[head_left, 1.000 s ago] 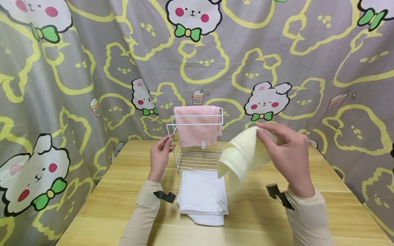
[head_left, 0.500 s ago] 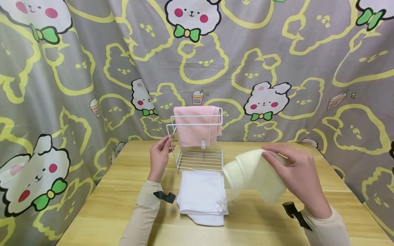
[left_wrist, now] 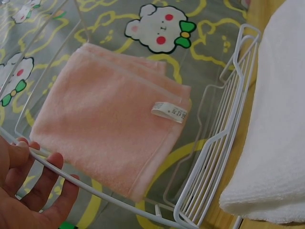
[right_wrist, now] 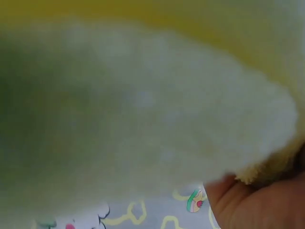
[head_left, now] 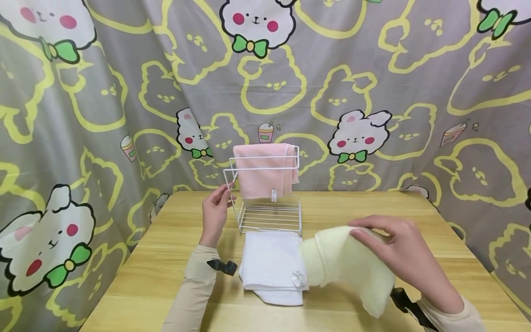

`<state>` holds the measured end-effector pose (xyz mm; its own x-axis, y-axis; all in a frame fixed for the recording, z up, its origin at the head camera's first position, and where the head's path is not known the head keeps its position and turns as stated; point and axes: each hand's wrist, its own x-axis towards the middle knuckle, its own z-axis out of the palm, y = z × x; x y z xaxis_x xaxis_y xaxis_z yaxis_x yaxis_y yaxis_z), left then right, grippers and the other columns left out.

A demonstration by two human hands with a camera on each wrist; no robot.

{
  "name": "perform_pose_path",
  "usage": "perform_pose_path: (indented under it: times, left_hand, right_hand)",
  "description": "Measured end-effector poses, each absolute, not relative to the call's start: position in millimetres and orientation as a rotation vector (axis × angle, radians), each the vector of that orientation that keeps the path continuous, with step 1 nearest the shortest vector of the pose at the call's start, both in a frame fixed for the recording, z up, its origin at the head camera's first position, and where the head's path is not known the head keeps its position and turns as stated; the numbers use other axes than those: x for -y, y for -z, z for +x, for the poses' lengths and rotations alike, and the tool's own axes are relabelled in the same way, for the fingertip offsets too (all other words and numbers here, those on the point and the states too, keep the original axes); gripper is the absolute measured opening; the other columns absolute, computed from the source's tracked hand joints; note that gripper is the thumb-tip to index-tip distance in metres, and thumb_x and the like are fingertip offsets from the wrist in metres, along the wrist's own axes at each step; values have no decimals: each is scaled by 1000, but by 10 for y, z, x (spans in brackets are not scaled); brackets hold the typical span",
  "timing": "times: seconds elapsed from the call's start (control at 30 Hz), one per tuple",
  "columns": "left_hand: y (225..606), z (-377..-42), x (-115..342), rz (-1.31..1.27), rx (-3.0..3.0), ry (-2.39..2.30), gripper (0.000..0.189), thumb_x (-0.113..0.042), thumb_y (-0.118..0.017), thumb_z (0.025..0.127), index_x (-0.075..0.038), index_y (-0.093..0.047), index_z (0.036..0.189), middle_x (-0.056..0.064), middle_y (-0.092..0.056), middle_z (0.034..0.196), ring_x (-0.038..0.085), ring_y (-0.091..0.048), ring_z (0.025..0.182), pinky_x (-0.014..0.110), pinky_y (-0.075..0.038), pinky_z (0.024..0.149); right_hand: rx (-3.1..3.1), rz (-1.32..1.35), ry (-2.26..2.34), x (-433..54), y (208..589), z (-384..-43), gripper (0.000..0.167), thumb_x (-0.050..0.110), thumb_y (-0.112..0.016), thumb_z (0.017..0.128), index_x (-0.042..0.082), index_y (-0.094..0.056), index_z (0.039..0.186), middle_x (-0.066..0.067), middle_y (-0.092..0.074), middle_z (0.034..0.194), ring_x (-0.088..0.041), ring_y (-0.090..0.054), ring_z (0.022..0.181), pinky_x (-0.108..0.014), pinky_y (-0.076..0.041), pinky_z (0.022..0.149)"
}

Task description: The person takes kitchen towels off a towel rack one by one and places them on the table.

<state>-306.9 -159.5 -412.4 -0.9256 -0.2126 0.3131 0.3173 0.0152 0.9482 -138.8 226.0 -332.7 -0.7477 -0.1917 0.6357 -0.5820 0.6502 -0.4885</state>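
My right hand [head_left: 400,246] pinches a pale yellow towel [head_left: 332,256] by its upper edge, right of the rack. The towel hangs in folds, its left end beside the white towel. In the right wrist view the yellow towel [right_wrist: 143,109] fills most of the picture, blurred. My left hand [head_left: 215,212] holds the left upright of a white wire rack [head_left: 269,216]; in the left wrist view its fingers [left_wrist: 43,186] curl round the wire. A folded pink towel [head_left: 263,173] with a small label drapes over the rack's upper bar.
A folded white towel [head_left: 271,263] with a small bow lies on the wooden table [head_left: 157,258] in front of the rack. Behind the table hangs a grey patterned curtain [head_left: 298,64].
My right hand has moved down and to the right with the yellow towel, lowering it toward the table beside the white towel. The left hand stays on the rack.
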Motion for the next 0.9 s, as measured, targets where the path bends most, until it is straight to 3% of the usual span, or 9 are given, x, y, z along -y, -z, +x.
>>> perform_pose_path:
  times: [0.2,0.33,0.47,0.63,0.9]
  left_hand:
    - [4121,-3082,1597,-108,1929,1977,29,-14,-61,104,-7,-69,131,14,-68,133,24,-71,96,35,-62,91]
    - [4119,-3075,1598,-116,1927,1974,29,-14,-62,103,-6,-69,130,14,-69,131,17,-70,92,37,-62,91]
    - [4125,-3063,1598,-100,1939,1971,29,-15,-62,103,-7,-69,130,12,-70,130,13,-70,91,34,-63,90]
    - [4127,-3052,1592,-83,1953,1967,29,-17,-62,103,-8,-70,130,12,-70,128,12,-70,91,29,-62,89]
    - [4145,-3071,1599,-97,1934,1971,29,-14,-62,103,-7,-70,130,14,-69,129,12,-70,90,30,-63,88]
  right_hand:
    - [2461,612,-1018,-2300,3293,-1324,22,15,-81,89,33,-79,101,15,-77,99,4,-68,95,-9,-55,73]
    - [2577,580,-1027,-2354,3392,-1478,13,24,-78,93,34,-79,102,18,-76,101,2,-68,100,-9,-51,83]
    - [2686,545,-1053,-2405,3579,-1707,9,32,-74,96,31,-79,103,14,-76,104,-3,-68,102,-20,-55,87]
    - [2755,492,-1048,-2461,3778,-1927,14,32,-72,97,23,-80,106,6,-77,107,-13,-68,103,-29,-57,86]
    - [2767,468,-1037,-2575,4070,-2175,16,25,-73,97,15,-80,107,-3,-77,109,-26,-70,106,-33,-58,89]
